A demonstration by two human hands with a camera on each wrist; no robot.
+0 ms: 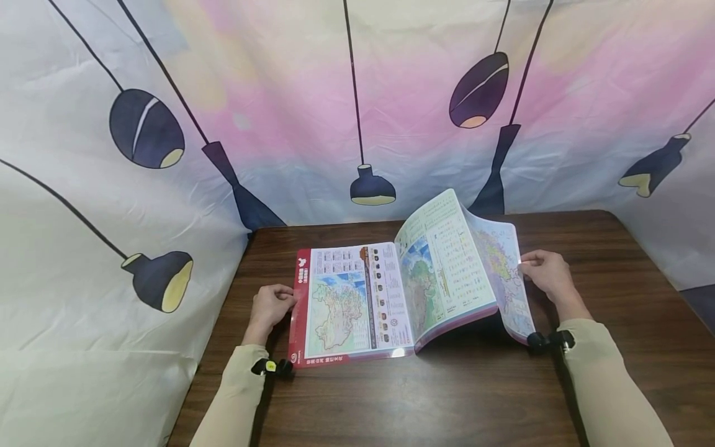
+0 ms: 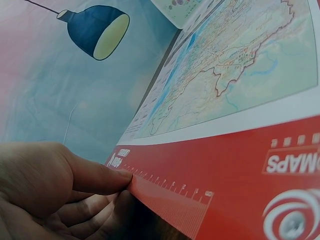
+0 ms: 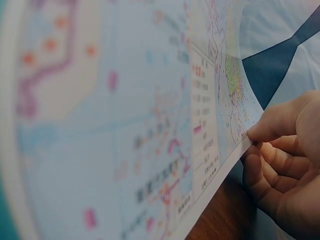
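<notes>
- An atlas (image 1: 357,304) lies open on the dark wood bench (image 1: 447,397), in the middle of the head view, its spine running away from the person toward the backdrop.
- The left hand (image 1: 270,307) sits at the atlas's left edge, left of centre in the frame. In the left wrist view the thumb (image 2: 95,177) lies on top of the red cover margin and the fingers curl beneath it, so the hand pinches that edge (image 2: 165,200) and holds the left side flat.
- The right hand (image 1: 547,273) is right of centre, at the outer edge of a lifted page (image 1: 505,279). The right wrist view shows thumb (image 3: 280,122) above and fingers below, pinching the page edge (image 3: 235,155); the hand is closed lightly on that one sheet.
- That page bows upward and hangs apart from the raised stack of pages (image 1: 447,261) next to it, which arches up from the spine.
- The relation that matters: the page's free edge is in the right hand, and the spine lies to that hand's left, toward mid-frame. The page hinges along that long axis, so any turn sweeps leftward across it.
- The right hand is the nearer one to the loose page; the left is well apart, across the book.
- A printed cloth with lamp drawings (image 1: 146,128) fills the upper frame behind the bench.
</notes>
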